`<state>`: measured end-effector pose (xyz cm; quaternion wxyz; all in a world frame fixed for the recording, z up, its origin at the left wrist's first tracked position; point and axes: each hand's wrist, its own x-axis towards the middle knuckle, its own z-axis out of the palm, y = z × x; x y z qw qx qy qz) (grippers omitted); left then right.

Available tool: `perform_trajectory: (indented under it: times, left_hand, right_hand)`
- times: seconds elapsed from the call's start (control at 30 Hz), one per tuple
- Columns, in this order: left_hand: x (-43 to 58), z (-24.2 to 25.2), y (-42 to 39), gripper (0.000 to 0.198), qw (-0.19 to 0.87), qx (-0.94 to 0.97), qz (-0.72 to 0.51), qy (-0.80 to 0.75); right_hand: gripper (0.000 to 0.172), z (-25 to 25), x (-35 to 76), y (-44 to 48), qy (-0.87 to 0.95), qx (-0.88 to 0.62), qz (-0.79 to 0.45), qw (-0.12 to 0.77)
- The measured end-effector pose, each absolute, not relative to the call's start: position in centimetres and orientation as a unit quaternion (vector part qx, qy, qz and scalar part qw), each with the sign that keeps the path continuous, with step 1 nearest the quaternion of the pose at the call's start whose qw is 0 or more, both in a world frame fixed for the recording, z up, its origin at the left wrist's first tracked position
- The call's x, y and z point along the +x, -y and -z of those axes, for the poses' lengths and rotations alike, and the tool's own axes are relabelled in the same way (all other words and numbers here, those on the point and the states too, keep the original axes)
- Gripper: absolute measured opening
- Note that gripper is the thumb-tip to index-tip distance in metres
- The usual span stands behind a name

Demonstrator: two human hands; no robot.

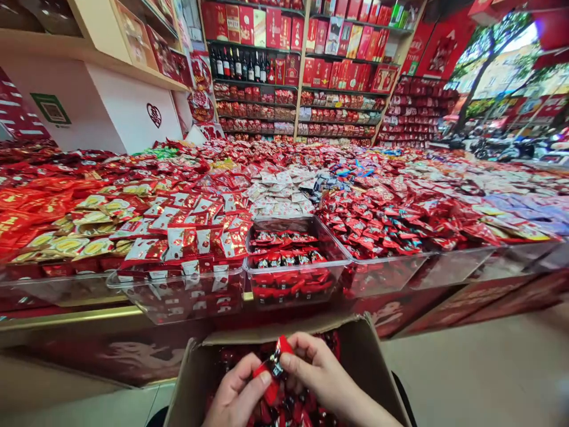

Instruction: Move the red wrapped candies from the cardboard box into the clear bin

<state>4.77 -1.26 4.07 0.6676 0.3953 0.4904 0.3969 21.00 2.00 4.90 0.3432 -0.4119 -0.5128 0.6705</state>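
Over an open cardboard box (pixel 371 362), both hands pinch a small wrapped candy (pixel 276 363) in red and black foil. My left hand (pixel 240 388) grips its lower left end between thumb and fingers. At its upper right end, my right hand (pixel 315 367) holds it the same way. Below the hands, the box contains many similar dark red wrapped candies (pixel 306 412), partly hidden by my wrists. Just beyond the box, a clear plastic bin (pixel 297 268) holds rows of red and black packets (pixel 288 259).
Clear bins heaped with red and white packets (pixel 182 240), gold packets (pixel 93 246) and red packets (pixel 377 222) line the counter. White packets (pixel 282 193) lie behind the middle bin. Shelves (pixel 255 83) with bottles and red boxes stand at the back. Tiled floor (pixel 480 373) shows at right.
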Motion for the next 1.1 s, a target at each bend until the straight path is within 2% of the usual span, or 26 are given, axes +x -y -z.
perform_trajectory:
  times: [0.1, 0.27, 0.37, 0.47, 0.53, 0.7, 0.83, 0.93, 1.0, 1.1]
  left_hand:
    - [6.5, -5.5, 1.3, 0.023, 0.685, 0.349, -0.424, -0.479]
    - [7.3, -6.6, 1.6, 0.020, 0.664, 0.350, -0.433, -0.500]
    - [7.0, -6.3, 1.7, 0.019, 0.642, 0.361, -0.447, -0.508]
    - [6.6, -5.5, 1.8, 0.027, 0.595, 0.409, -0.454, -0.522]
    - [6.4, -5.0, 1.7, 0.034, 0.569, 0.436, -0.442, -0.539]
    - [6.4, -5.3, 1.4, 0.040, 0.539, 0.457, -0.432, -0.560]
    - [6.7, -6.4, 1.3, 0.038, 0.537, 0.486, -0.415, -0.551]
    - [6.6, -6.4, 1.4, 0.033, 0.547, 0.449, -0.444, -0.550]
    - [6.5, -6.0, 1.5, 0.031, 0.569, 0.401, -0.470, -0.543]
    - [6.4, -6.1, 1.7, 0.034, 0.637, 0.337, -0.472, -0.508]
  right_hand:
    - [0.034, -5.2, 21.3, -2.2, 0.422, -0.420, -0.697, 0.399]
    - [0.035, -6.6, 21.8, -2.3, 0.374, -0.412, -0.717, 0.420]
    - [0.035, -6.3, 21.6, -2.0, 0.410, -0.421, -0.699, 0.407]
    - [0.033, -5.9, 21.3, -1.7, 0.478, -0.416, -0.681, 0.367]
    - [0.030, -5.8, 21.3, -1.4, 0.521, -0.435, -0.636, 0.367]
    - [0.016, -6.6, 21.5, -1.0, 0.650, -0.464, -0.393, 0.456]
    - [0.029, -7.0, 21.7, -1.3, 0.649, -0.443, -0.445, 0.430]
    - [0.022, -7.1, 21.9, -1.2, 0.636, -0.439, -0.490, 0.402]
    - [0.026, -7.2, 22.3, -1.0, 0.677, -0.426, -0.447, 0.400]
    - [0.044, -7.4, 23.0, -1.0, 0.813, -0.319, -0.329, 0.359]
